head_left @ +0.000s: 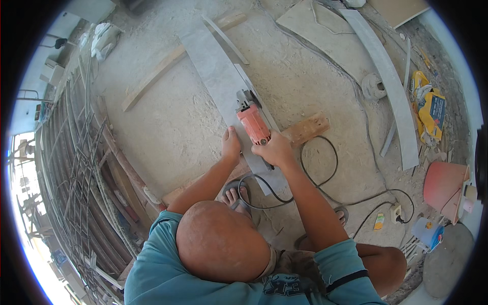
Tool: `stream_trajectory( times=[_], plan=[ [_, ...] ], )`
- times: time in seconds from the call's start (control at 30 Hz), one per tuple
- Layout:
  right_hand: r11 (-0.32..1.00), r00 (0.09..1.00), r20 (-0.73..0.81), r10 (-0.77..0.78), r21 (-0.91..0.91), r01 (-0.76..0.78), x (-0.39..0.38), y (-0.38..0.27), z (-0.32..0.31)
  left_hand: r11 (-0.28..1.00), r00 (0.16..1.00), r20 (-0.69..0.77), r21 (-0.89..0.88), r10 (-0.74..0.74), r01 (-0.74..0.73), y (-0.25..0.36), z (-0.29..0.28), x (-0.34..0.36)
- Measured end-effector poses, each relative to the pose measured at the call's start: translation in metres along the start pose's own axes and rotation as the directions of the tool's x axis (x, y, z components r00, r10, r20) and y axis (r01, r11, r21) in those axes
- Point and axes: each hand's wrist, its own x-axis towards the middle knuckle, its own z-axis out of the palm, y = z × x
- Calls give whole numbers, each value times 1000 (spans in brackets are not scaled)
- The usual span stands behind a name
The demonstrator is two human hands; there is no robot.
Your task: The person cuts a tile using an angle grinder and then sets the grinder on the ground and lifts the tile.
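Observation:
My right hand [275, 149] is wrapped round the rear of a red angle grinder [252, 122], its metal head and disc pointing away from me. Beneath the grinder lies a long grey tile slab [207, 63], running from near my feet to the far left. The disc is at the slab's right side, beside a thin strip [249, 81]; whether it touches cannot be made out. My left hand [231, 144] grips the slab's left edge, its fingers partly hidden. A black cord [317, 185] loops from the grinder across the floor.
Wooden battens [307, 128] lie under the slab. Steel bars and poles [84, 157] are piled at the left. To the right are another long tile strip [389, 81], a yellow bag [429, 109], a red bucket [444, 185] and a white socket [396, 212] with the cord plugged in.

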Motion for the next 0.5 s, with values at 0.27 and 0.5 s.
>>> stream_trajectory(
  times=[0.27, 0.5],
  plan=[
    [1000, 1000, -14, 0, -10, -1, -13, 7, 3, 996, 994, -98, -64, 50, -57, -1, 9, 2],
    [1000, 1000, -4, -11, 14, 11, 5, -2, 1, 981, 995, -94, -194, 9, -27, 3, 14, 1]
  ],
)
